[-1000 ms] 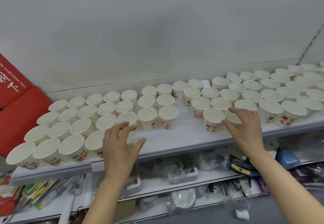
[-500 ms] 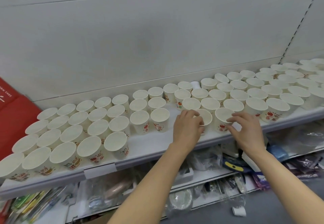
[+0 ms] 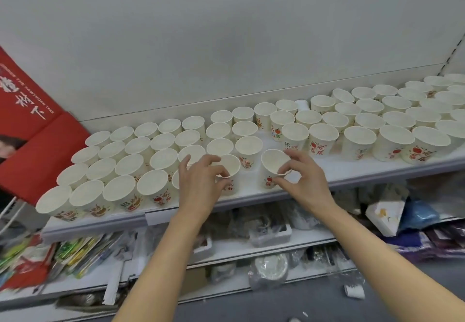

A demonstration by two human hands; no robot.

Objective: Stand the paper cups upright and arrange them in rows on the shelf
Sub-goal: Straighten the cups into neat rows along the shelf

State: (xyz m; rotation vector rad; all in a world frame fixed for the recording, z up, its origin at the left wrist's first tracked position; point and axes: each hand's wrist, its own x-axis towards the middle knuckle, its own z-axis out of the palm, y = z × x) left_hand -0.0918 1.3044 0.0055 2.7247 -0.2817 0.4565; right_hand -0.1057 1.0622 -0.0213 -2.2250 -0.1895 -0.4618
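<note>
Two bare forearms reach up from the bottom of the view to a white shelf (image 3: 352, 170) covered with paper cups. The left hand (image 3: 201, 183) has its fingers and thumb curled round the rim of one cup (image 3: 230, 168) near the shelf's front edge, pinching it from the near side. The right hand (image 3: 305, 180) does the same with a second cup (image 3: 270, 170) just beside the first, thumb and forefinger pinching its near rim while the other fingers arch over the far side. Both held cups stand upright, mouths open, close to the front edge about midway along the shelf, with a small gap between them.

The cups are white with plain cream insides and rolled rims. Their sides carry red and orange fruit pictures and dark Chinese characters, too small to read with certainty.

A block of upright cups (image 3: 120, 165) fills the left part of the shelf in slanting rows from back wall to front edge. Another block (image 3: 377, 125) fills the right part, reaching past the right edge of the view. Between the blocks, a strip of bare shelf runs along the front edge to the right of the held cups.

At the shelf's left end leans a red poster (image 3: 27, 125) with white Chinese calligraphy and small English capitals reading "THE HAWTHORN TREE". A lower shelf (image 3: 226, 248) below holds blurred plastic-wrapped goods.
</note>
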